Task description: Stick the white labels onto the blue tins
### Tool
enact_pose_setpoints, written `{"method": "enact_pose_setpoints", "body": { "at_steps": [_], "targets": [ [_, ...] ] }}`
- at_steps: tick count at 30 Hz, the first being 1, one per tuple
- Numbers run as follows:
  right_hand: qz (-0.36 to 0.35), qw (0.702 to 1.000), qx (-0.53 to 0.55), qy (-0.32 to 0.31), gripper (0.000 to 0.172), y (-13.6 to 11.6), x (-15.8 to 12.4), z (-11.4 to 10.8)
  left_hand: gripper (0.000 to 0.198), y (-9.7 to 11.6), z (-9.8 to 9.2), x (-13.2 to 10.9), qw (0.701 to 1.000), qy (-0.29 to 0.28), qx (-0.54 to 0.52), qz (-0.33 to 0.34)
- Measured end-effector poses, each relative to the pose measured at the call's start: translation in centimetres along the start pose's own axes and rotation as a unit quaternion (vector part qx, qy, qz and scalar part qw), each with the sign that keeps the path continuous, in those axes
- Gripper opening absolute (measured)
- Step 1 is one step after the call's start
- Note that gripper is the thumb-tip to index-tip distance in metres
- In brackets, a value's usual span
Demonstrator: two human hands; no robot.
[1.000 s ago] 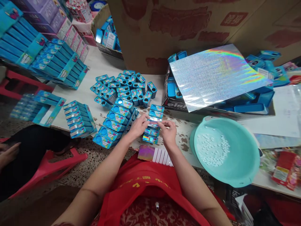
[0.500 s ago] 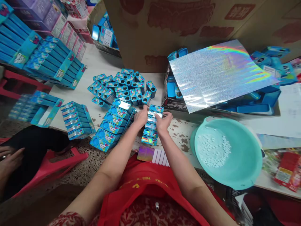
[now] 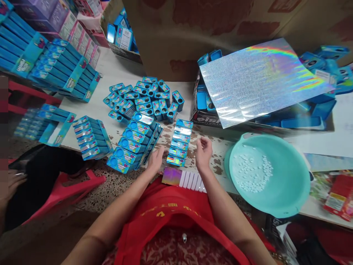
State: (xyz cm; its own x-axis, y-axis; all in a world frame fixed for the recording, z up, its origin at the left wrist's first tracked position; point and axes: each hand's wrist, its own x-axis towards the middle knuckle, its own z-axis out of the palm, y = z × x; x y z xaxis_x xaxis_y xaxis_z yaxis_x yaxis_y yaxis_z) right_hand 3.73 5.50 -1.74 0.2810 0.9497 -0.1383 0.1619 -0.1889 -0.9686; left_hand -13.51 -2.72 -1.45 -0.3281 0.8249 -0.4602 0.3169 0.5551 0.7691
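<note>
While six blue containers (image 3: 180,138) sit in line, the left hand (image 3: 156,158) and loosely curled right hand (image 3: 204,151) flank them, apart; whether either pinches anything, I cannot tell.

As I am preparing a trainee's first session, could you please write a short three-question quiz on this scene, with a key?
1. True or false: the short row of blue boxes lies between the left hand and the right hand.
2. What lies across the open black-fronted carton?
A. A red apron
B. A holographic sheet
C. A red packet
3. Fill in the blank: the turquoise basin contains small white ____.

Key: 1. True; 2. B; 3. pellets.
</note>
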Motion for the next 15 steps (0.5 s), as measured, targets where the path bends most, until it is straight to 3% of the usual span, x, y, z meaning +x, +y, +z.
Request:
{"method": "enact_pose_setpoints", "body": {
  "at_steps": [2,4,7,11,15],
  "targets": [
    [-0.028,0.998,-0.061,-0.016,0.026,1.0,-3.3,-2.6,0.044,-1.9,0.2,-2.5,0.998,-0.037,0.04,-0.015],
    [-0.081,0.984,-0.131,-0.084,0.021,2.1,-6.6,-4.6,0.04,-2.6,0.8,-4.1,0.993,-0.091,0.074,-0.019],
    [-0.207,0.927,-0.245,-0.194,0.019,3.6,-10.0,-5.9,0.032,-2.1,1.8,-4.7,0.985,-0.134,0.113,0.009],
    [-0.332,0.837,-0.374,-0.223,0.029,4.9,-11.3,-5.9,0.029,-1.0,2.5,-3.8,0.979,-0.156,0.134,0.014],
    [-0.393,0.781,-0.438,-0.209,0.039,5.7,-11.5,-6.2,0.032,-0.8,2.8,-3.4,0.98,-0.137,0.144,-0.001]
  ]
}}
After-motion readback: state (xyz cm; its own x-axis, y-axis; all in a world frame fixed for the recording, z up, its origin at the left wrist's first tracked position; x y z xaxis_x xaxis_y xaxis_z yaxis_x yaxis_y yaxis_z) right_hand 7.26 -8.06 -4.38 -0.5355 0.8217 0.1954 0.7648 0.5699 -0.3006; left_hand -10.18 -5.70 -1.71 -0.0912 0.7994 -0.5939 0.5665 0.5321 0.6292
